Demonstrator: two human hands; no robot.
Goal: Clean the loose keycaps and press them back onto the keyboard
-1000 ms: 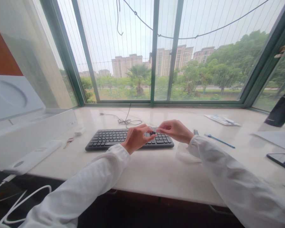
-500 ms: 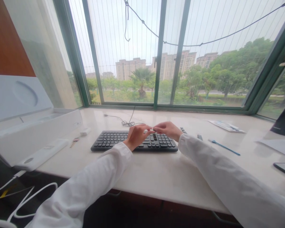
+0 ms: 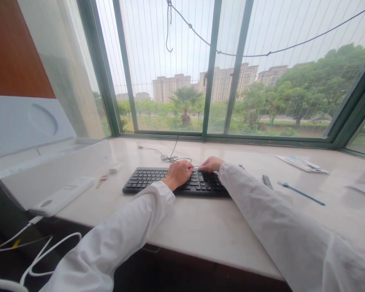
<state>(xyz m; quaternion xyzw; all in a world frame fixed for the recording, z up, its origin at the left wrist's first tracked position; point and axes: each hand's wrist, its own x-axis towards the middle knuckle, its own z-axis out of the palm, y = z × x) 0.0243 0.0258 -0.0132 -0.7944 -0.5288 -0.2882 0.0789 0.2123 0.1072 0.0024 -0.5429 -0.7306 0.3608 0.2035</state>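
Note:
A black keyboard lies on the pale tabletop, partly covered by both hands. Over its middle rests my left hand, fingers curled in and fingertips close together; anything between them is too small to make out. My right hand is at the keyboard's far edge, right of the left hand, thumb and fingers pinched down at the keys. What that pinch holds, if anything, is hidden. The right sleeve covers the keyboard's right end.
Left are an open white box, a white power strip, a key and a small white block. A coiled cable lies behind the keyboard. Right are a grey piece, a blue stick and a packet.
My hands, earlier fingertip to fingertip above the keyboard around something tiny, have parted slightly. The right hand has lowered onto the keys. The view has shifted a little leftward.

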